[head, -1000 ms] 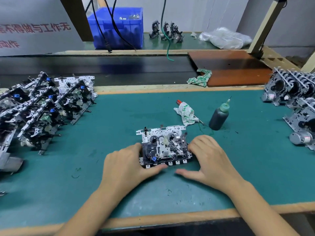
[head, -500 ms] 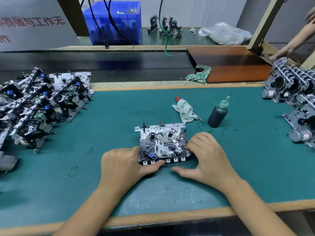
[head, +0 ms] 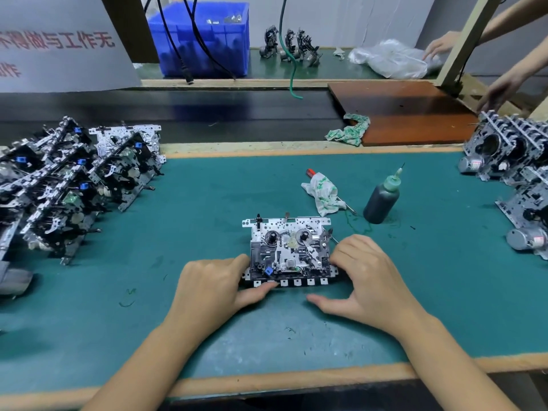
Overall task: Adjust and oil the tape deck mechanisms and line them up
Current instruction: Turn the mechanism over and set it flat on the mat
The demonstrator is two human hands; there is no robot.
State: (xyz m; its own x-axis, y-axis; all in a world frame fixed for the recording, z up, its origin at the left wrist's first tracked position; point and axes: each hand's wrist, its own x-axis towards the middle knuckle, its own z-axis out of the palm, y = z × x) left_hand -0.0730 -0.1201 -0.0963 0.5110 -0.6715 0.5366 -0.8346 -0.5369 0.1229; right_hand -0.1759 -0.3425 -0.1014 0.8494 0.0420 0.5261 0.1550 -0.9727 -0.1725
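One tape deck mechanism point(head: 289, 250) lies flat on the green mat point(head: 207, 203) in front of me. My left hand point(head: 213, 286) grips its left end, with the thumb on the row of white keys at its front edge. My right hand point(head: 364, 274) curls its fingers against the right end, and its thumb lies on the mat below the keys. A dark oil bottle point(head: 381, 200) with a needle tip stands to the right behind the mechanism. Rows of mechanisms stand at the left point(head: 68, 185) and at the right point(head: 516, 173).
A cloth-wrapped tool with a red handle point(head: 321, 191) lies beside the bottle. Behind the mat run a black belt point(head: 178, 114), a brown board point(head: 406, 111) with a green rag point(head: 350, 129), and a blue crate point(head: 204, 40). Another person's hands point(head: 501, 90) reach in at the top right.
Both my hands stay on the mechanism, which has hardly shifted on the mat. Another person's hands have come into view at the top right.
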